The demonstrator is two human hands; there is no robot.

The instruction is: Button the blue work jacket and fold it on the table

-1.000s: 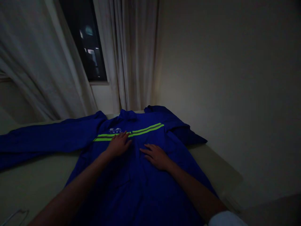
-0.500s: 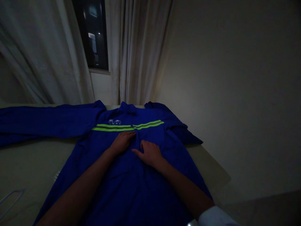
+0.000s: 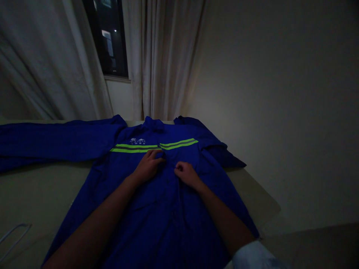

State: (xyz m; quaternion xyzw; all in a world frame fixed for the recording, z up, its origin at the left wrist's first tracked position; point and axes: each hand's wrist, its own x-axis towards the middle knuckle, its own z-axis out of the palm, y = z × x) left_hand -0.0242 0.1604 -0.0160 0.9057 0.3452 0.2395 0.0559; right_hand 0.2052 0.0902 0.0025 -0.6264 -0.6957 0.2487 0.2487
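A blue work jacket [image 3: 134,201] lies spread front up on the table, with a lime reflective stripe [image 3: 179,144] across its chest and a white print above the stripe on the left. Just under the stripe, my left hand [image 3: 148,164] has its thumb and fingers closed on the jacket's front edge by the middle opening. To its right and slightly lower, my right hand [image 3: 186,173] pinches the fabric of the other front edge, thumb against curled finger. Dim light hides any button or zip between the fingertips.
The pale table [image 3: 45,194] shows at the left and by its right corner. A white wire-like loop [image 3: 17,233] lies at the lower left. Behind stand curtains [image 3: 165,63], a dark window [image 3: 109,41] and a plain wall [image 3: 275,104] on the right.
My right hand has moved a little right, its thumb now closed against the finger, drawing the front edge along. My left fingers, flatter before, have curled onto the cloth. The view has tilted slightly.
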